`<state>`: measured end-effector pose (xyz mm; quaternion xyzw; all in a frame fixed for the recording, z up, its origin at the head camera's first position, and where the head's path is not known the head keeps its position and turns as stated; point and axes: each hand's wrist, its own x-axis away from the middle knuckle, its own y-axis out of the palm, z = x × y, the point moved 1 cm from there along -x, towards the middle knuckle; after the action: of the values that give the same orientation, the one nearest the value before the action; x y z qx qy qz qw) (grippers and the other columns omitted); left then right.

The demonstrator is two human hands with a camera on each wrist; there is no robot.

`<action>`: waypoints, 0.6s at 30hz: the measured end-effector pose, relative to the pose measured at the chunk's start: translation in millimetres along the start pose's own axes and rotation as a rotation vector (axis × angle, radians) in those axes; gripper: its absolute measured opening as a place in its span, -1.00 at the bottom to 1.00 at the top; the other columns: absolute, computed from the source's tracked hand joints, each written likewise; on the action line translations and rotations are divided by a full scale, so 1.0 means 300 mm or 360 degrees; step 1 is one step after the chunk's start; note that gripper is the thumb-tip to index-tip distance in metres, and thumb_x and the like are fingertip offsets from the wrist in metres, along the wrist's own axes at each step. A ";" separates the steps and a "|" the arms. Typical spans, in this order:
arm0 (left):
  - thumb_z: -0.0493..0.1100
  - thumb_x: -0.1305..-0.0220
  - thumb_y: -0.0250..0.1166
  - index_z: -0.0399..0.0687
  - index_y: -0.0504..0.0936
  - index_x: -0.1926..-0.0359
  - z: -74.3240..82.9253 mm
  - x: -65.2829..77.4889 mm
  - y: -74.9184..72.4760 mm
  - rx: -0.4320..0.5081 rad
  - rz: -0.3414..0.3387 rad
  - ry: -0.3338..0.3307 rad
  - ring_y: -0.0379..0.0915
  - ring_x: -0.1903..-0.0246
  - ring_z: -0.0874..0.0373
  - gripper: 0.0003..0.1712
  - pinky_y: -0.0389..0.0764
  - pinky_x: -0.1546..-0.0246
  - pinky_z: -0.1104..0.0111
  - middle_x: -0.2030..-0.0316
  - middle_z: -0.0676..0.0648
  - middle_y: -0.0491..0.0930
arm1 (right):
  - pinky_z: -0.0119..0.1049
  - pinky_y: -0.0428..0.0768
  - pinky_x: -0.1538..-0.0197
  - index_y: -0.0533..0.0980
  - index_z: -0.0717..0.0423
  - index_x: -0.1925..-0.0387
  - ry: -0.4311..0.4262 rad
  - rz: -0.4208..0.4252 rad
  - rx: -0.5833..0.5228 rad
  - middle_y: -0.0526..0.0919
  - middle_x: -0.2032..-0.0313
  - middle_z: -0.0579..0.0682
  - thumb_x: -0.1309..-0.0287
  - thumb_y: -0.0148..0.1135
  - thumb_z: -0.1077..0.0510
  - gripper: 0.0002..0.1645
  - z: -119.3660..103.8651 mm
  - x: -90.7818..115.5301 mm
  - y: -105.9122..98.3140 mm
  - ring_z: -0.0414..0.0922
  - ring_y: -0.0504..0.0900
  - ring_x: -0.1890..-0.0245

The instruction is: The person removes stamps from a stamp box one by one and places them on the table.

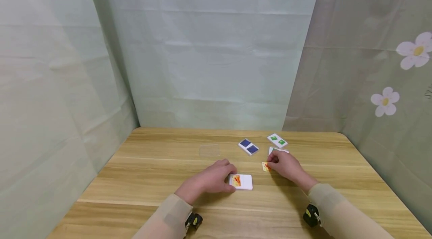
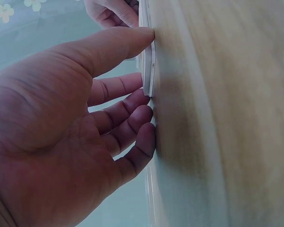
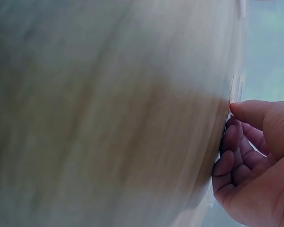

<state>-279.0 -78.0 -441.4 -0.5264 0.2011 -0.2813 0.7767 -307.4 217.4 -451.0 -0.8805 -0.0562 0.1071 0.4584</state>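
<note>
My left hand (image 1: 216, 178) grips a low stack of white cards (image 1: 247, 182) on the wooden table, thumb at its near edge and fingers at the far edge. The stack's top card carries an orange and yellow picture. Over to the right, my right hand (image 1: 287, 165) pinches a small yellow card (image 1: 265, 166) with red marks, close over the tabletop; its right part is hidden by the fingertips. Right behind that hand lies a white card with green (image 1: 279, 150), partly covered. In the left wrist view the left thumb (image 2: 132, 39) presses at the stack's edge.
Farther back lie a card with two dark blue squares (image 1: 248, 147) and one with two green shapes (image 1: 277, 140). A clear, flat plastic piece (image 1: 209, 150) rests left of them. Pale cloth (image 1: 216, 51) hangs behind the wooden table (image 1: 135, 179) and on both sides.
</note>
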 end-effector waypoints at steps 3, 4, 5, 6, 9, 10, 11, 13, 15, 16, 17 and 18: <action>-0.01 -0.26 0.69 -0.06 0.72 -0.18 0.001 0.000 0.000 -0.0001 -0.0004 -0.0007 0.41 0.08 0.25 -0.45 0.57 -0.05 0.35 0.02 0.07 0.56 | -0.12 0.60 0.12 0.68 0.08 0.30 -0.0007 -0.0005 0.0009 0.70 0.37 -0.14 -0.34 0.51 0.28 -0.88 0.002 -0.003 -0.001 -0.18 0.57 0.34; -0.01 -0.26 0.69 -0.06 0.72 -0.18 0.001 0.000 0.000 -0.0002 -0.0003 -0.0006 0.41 0.08 0.25 -0.45 0.57 -0.05 0.35 0.02 0.07 0.56 | -0.12 0.60 0.10 0.68 0.08 0.30 -0.0002 -0.0006 0.0006 0.70 0.37 -0.14 -0.34 0.51 0.28 -0.88 0.003 -0.005 0.000 -0.18 0.58 0.33; -0.02 -0.26 0.69 -0.06 0.72 -0.18 0.001 0.000 0.000 -0.0001 -0.0002 -0.0006 0.41 0.08 0.26 -0.45 0.57 -0.05 0.35 0.02 0.07 0.56 | -0.11 0.61 0.10 0.68 0.08 0.30 -0.0002 -0.0007 0.0006 0.70 0.37 -0.14 -0.34 0.51 0.28 -0.88 0.004 -0.006 0.000 -0.17 0.58 0.33; -0.02 -0.26 0.69 -0.06 0.72 -0.18 0.002 0.000 0.000 0.0002 -0.0001 -0.0005 0.41 0.08 0.26 -0.45 0.57 -0.05 0.35 0.02 0.07 0.56 | -0.11 0.61 0.09 0.68 0.07 0.30 0.0000 -0.0006 0.0002 0.70 0.37 -0.14 -0.34 0.51 0.28 -0.88 0.005 -0.007 0.001 -0.17 0.58 0.33; -0.02 -0.26 0.68 -0.06 0.71 -0.19 0.004 -0.001 -0.001 0.0010 -0.0001 -0.0004 0.42 0.08 0.26 -0.45 0.57 -0.05 0.35 0.01 0.07 0.56 | -0.10 0.61 0.09 0.68 0.08 0.29 -0.0003 -0.0007 0.0000 0.70 0.36 -0.14 -0.34 0.50 0.29 -0.88 0.009 -0.007 0.001 -0.17 0.58 0.33; -0.02 -0.26 0.68 -0.07 0.71 -0.19 0.004 -0.002 -0.001 0.0014 -0.0002 -0.0003 0.42 0.08 0.26 -0.45 0.57 -0.05 0.35 0.00 0.07 0.56 | -0.11 0.61 0.08 0.68 0.07 0.29 0.0008 -0.0011 -0.0008 0.70 0.36 -0.14 -0.34 0.50 0.29 -0.88 0.009 -0.006 0.001 -0.17 0.58 0.32; -0.02 -0.27 0.68 -0.07 0.71 -0.20 0.004 -0.003 -0.001 0.0018 -0.0003 -0.0003 0.42 0.07 0.26 -0.44 0.57 -0.05 0.35 0.00 0.07 0.57 | -0.11 0.61 0.09 0.68 0.08 0.28 0.0007 -0.0014 -0.0010 0.70 0.36 -0.14 -0.35 0.50 0.28 -0.89 0.010 -0.005 0.001 -0.17 0.58 0.32; -0.01 -0.27 0.68 -0.08 0.71 -0.21 0.004 -0.005 -0.001 0.0027 -0.0007 -0.0001 0.42 0.07 0.26 -0.43 0.57 -0.06 0.35 -0.01 0.06 0.57 | -0.11 0.61 0.09 0.68 0.09 0.27 0.0010 -0.0017 -0.0018 0.70 0.35 -0.13 -0.36 0.49 0.28 -0.90 0.012 -0.005 0.000 -0.16 0.59 0.31; -0.01 -0.27 0.68 -0.09 0.71 -0.22 0.001 -0.008 0.001 0.0039 -0.0009 0.0007 0.42 0.07 0.26 -0.42 0.57 -0.07 0.36 -0.01 0.06 0.57 | -0.10 0.61 0.08 0.68 0.09 0.25 0.0022 -0.0017 -0.0030 0.70 0.33 -0.12 -0.37 0.49 0.27 -0.91 0.013 -0.005 -0.003 -0.16 0.59 0.29; -0.01 -0.26 0.69 -0.10 0.70 -0.22 -0.001 -0.010 0.002 0.0043 -0.0007 0.0011 0.42 0.07 0.26 -0.41 0.57 -0.07 0.36 -0.01 0.05 0.57 | -0.10 0.61 0.07 0.68 0.09 0.25 0.0028 -0.0016 -0.0033 0.70 0.32 -0.12 -0.37 0.48 0.27 -0.92 0.012 -0.005 -0.004 -0.15 0.59 0.28; -0.01 -0.26 0.69 -0.10 0.70 -0.23 -0.004 -0.011 0.003 0.0050 -0.0005 0.0012 0.42 0.07 0.26 -0.40 0.57 -0.07 0.36 -0.01 0.05 0.57 | -0.09 0.61 0.07 0.69 0.10 0.24 0.0036 -0.0014 -0.0034 0.70 0.32 -0.11 -0.38 0.48 0.27 -0.92 0.012 -0.006 -0.005 -0.15 0.59 0.28; -0.01 -0.25 0.69 -0.11 0.70 -0.23 -0.007 -0.012 0.003 0.0056 -0.0005 0.0013 0.42 0.07 0.26 -0.38 0.57 -0.08 0.36 -0.01 0.05 0.57 | -0.09 0.61 0.06 0.69 0.10 0.24 0.0044 -0.0010 -0.0036 0.70 0.31 -0.11 -0.38 0.48 0.27 -0.93 0.012 -0.006 -0.007 -0.14 0.59 0.28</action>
<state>-282.7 -77.0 -443.1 -0.5118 0.1984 -0.2882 0.7846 -310.2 221.0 -451.0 -0.8869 -0.0538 0.0928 0.4494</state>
